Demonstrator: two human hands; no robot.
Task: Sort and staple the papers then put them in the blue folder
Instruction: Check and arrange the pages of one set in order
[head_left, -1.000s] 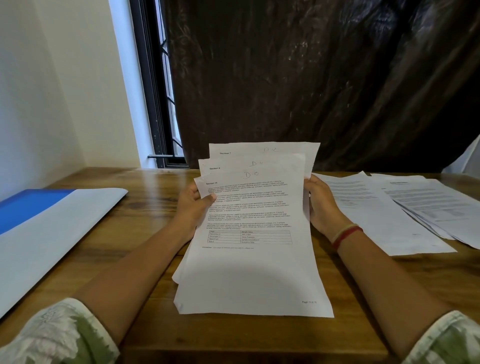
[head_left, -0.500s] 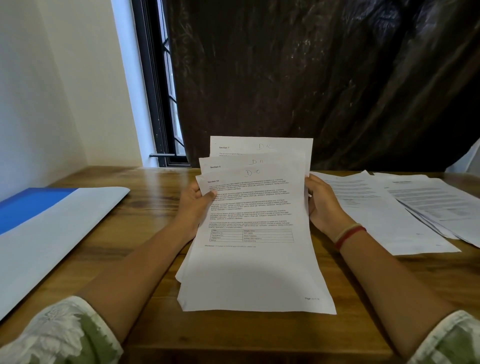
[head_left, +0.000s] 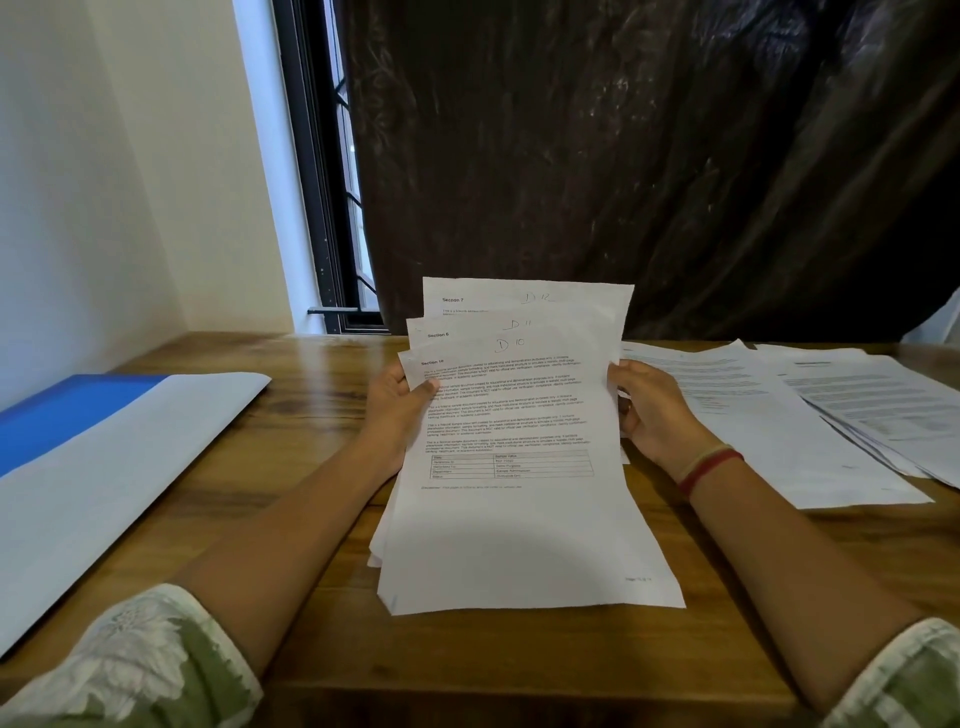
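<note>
A fanned stack of printed white papers (head_left: 519, 467) stands tilted up from the wooden table, lower edge near the table. The top sheets are hand-marked D10, D11 and D12. My left hand (head_left: 397, 410) grips the stack's left edge with the thumb on the front sheet. My right hand (head_left: 649, 410) holds the right edge, fingers curled behind the sheets. The blue folder (head_left: 67, 410) lies open at the far left, with a large white sheet (head_left: 104, 478) over most of it. No stapler is in view.
More printed papers (head_left: 810, 415) lie spread on the table (head_left: 311, 415) at the right, overlapping each other. A dark curtain (head_left: 623, 156) hangs behind the table. A window frame and a white wall are at the back left.
The sheets have been pushed closer together, so the fan at the top is tighter. Both hands kept their hold on the stack's edges.
</note>
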